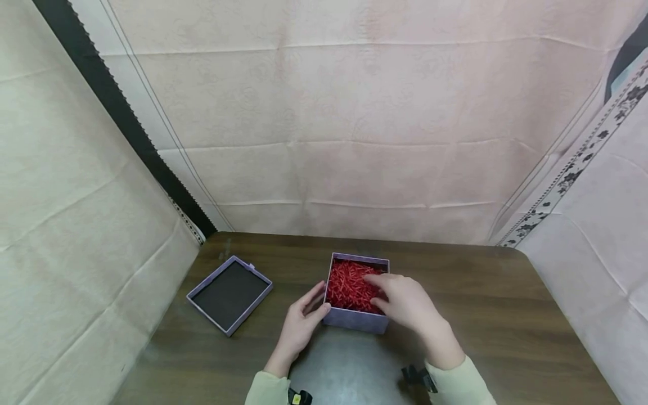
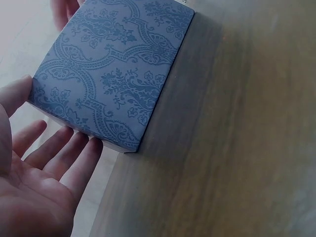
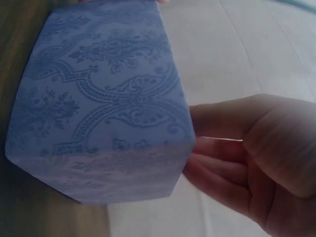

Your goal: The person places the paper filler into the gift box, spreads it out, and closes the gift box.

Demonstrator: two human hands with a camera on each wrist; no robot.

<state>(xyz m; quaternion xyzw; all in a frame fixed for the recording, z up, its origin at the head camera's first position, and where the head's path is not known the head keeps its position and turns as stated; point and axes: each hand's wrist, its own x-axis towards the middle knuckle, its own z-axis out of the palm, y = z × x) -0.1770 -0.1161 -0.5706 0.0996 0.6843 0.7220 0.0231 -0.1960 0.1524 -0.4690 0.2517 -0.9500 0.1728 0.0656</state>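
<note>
A purple box (image 1: 356, 322) with a raised damask pattern, its top uncovered, stands on the table. Red shredded paper (image 1: 349, 286) fills it. My left hand (image 1: 298, 326) is at its left side; in the left wrist view the thumb (image 2: 17, 95) touches the corner of the patterned wall and fairly straight fingers (image 2: 81, 163) rest against the adjoining side. Over the right rim reaches my right hand (image 1: 407, 301), thumb and forefinger apart at the red paper. The box wall hides its fingertips in the right wrist view.
The matching lid (image 1: 230, 295), with a dark lining and a small tab, lies inside up to the left. A brown wooden table (image 1: 486, 315) carries both parts. Pale cloth (image 1: 354, 112) hangs behind and along both sides.
</note>
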